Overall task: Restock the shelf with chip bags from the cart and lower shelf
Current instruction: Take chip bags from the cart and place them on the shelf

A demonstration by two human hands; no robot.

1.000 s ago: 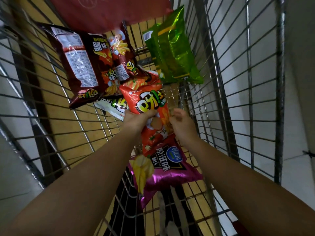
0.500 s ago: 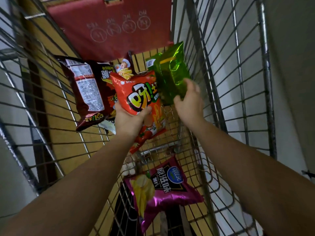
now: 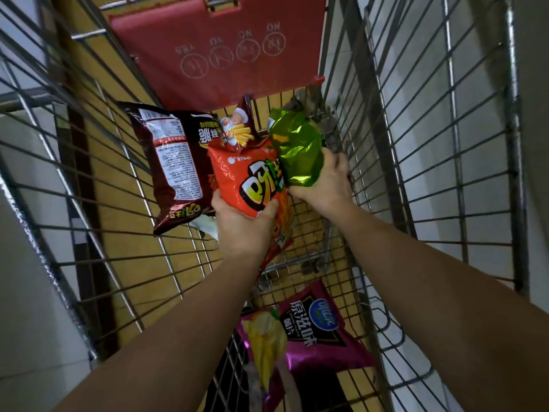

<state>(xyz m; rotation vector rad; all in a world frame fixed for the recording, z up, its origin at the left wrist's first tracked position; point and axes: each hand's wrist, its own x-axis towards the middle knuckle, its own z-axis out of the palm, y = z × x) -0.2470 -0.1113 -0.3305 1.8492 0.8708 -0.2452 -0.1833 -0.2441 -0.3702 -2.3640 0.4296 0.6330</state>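
Inside the cart (image 3: 430,162), the left hand (image 3: 242,224) grips an orange bag (image 3: 246,179). Beside it, the right hand (image 3: 325,185) clasps a green bag (image 3: 297,147).

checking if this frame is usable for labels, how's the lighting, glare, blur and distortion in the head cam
Head view: dim, warm light; foil glare on the green chip bag in the right hand; the orange chip bag's print in the left hand reads sharp, while the purple chip bag near the bottom edge is smeared; wide-angle lens bows the cart wires at the sides.

Left hand (image 3: 242,226) grips orange bag (image 3: 248,179); right hand (image 3: 325,185) grips green bag (image 3: 298,147).
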